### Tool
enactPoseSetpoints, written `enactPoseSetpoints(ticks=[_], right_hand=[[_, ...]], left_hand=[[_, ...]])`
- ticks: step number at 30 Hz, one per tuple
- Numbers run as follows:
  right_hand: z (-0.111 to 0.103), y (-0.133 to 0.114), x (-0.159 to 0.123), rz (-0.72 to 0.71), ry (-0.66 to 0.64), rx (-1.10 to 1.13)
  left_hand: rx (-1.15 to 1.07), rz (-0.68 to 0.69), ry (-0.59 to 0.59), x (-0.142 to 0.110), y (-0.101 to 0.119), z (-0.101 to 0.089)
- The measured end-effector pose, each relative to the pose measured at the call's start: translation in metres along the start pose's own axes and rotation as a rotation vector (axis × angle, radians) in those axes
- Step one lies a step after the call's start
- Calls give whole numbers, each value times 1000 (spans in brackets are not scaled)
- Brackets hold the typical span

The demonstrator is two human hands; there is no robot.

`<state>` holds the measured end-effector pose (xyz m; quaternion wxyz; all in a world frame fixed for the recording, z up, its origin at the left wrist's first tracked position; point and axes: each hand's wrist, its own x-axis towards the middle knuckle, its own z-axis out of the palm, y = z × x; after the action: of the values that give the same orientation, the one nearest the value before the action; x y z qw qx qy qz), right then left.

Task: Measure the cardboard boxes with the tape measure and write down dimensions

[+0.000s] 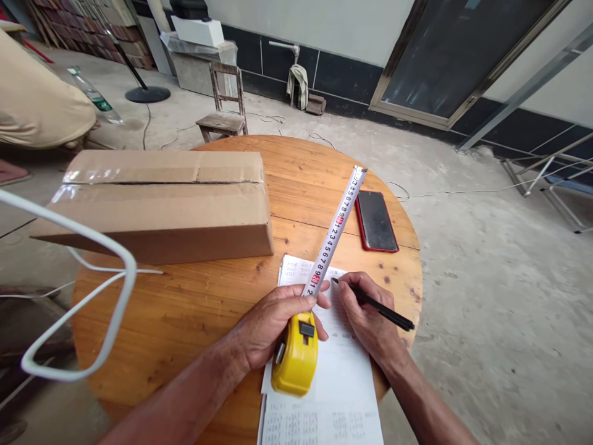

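My left hand (278, 315) is closed around a yellow tape measure (296, 358), its thumb lying across the blade. The white blade (334, 232) is pulled out past 20 and points away over the table, its hooked end free near the phone. In my right hand (370, 309) a black pen (386, 314) is gripped, its tip at the upper part of the paper sheets (343, 377). Handwritten rows of figures cover the top and bottom of the sheets. Both hands rest over the paper, and part of the writing is hidden beneath them.
A long cardboard box (171, 213) sits on the round wooden table (185, 321) at left. A phone in a red case (377, 221) lies right of the blade. White cable (125, 290) loops at the left. Beyond are a small wooden chair (227, 108) and a seated person's leg (37, 93).
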<state>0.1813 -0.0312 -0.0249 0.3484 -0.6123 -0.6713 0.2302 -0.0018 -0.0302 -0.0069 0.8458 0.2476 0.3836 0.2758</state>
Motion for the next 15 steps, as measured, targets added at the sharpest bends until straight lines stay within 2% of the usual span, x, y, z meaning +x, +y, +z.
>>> enactPoseSetpoints(ticks=[4, 10, 15], right_hand=[[0, -1, 0, 16, 7, -11], [-1, 3, -2, 13, 86, 0], [-2, 4, -1, 10, 78, -5]], left_hand=[[-5, -5, 1, 0, 0, 0], [-4, 15, -4, 0, -2, -1], [-18, 18, -8, -1, -2, -1]])
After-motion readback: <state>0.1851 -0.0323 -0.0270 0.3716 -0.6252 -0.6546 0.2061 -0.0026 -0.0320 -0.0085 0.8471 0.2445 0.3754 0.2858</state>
